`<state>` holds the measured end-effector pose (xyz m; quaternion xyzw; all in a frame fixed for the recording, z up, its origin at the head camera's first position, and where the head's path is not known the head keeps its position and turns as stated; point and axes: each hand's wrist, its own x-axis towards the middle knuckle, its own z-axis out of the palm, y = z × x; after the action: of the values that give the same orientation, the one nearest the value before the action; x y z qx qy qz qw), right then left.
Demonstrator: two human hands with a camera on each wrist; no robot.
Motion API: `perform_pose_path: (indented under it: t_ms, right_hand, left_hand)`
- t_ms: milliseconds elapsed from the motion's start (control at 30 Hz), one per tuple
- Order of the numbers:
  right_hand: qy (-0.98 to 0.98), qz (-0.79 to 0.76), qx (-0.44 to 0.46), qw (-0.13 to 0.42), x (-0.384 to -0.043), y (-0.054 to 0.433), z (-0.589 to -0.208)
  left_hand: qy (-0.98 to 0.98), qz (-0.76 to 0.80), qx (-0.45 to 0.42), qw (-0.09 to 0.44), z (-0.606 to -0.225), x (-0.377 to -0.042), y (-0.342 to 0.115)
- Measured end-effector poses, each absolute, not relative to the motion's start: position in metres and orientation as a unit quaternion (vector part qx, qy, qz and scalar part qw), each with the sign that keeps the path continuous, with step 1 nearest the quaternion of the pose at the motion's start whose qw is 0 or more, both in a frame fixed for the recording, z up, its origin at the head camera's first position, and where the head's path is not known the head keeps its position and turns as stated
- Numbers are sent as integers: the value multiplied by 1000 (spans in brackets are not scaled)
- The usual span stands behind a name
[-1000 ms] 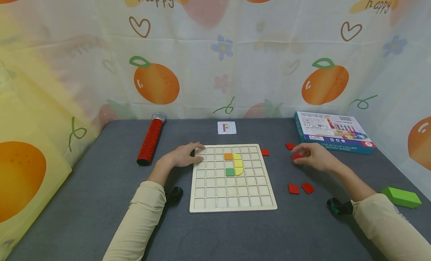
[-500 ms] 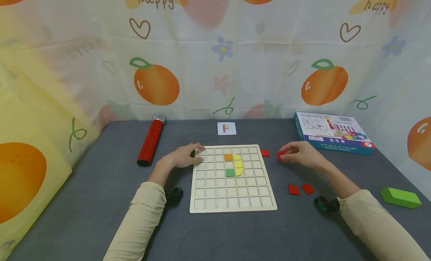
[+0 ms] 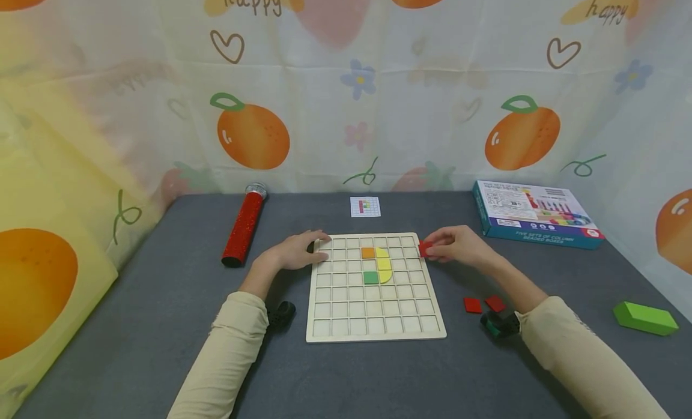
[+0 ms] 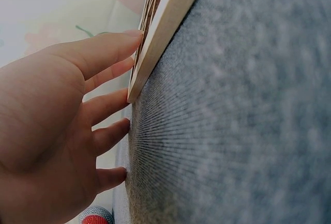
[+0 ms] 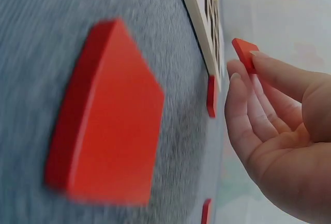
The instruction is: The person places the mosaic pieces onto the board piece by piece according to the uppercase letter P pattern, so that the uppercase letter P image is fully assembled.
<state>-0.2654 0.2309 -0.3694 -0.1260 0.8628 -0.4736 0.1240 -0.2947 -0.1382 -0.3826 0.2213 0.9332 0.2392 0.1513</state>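
A pale wooden grid board (image 3: 373,327) lies mid-table with an orange square tile (image 3: 368,253), a green square tile (image 3: 370,278) and yellow pieces (image 3: 384,264) in its cells. My left hand (image 3: 294,251) rests at the board's left edge, thumb over the rim and fingers spread. At the far right corner of the board, my right hand (image 3: 459,245) pinches a red square tile (image 5: 243,53) between thumb and fingers, raised above the table in the right wrist view. Another red tile (image 5: 211,97) lies against the board's edge below it.
Two red tiles (image 3: 473,305) lie right of the board, near the right wrist. Behind the board is a small pattern card (image 3: 365,207). A red microphone (image 3: 244,227) lies left, a boxed set (image 3: 535,212) back right, a green block (image 3: 646,318) far right.
My right hand has moved left with the red tile, from beside the box to the board's right edge. My left hand has stayed at the board's left edge.
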Motion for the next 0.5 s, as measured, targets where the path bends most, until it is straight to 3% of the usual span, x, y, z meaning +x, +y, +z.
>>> perform_pose_path:
  t_ms: [500]
  right_hand:
    - [851,-490,-109,152,-276,187,-369]
  left_hand:
    - [931,238,233,148,-383,-296,-140]
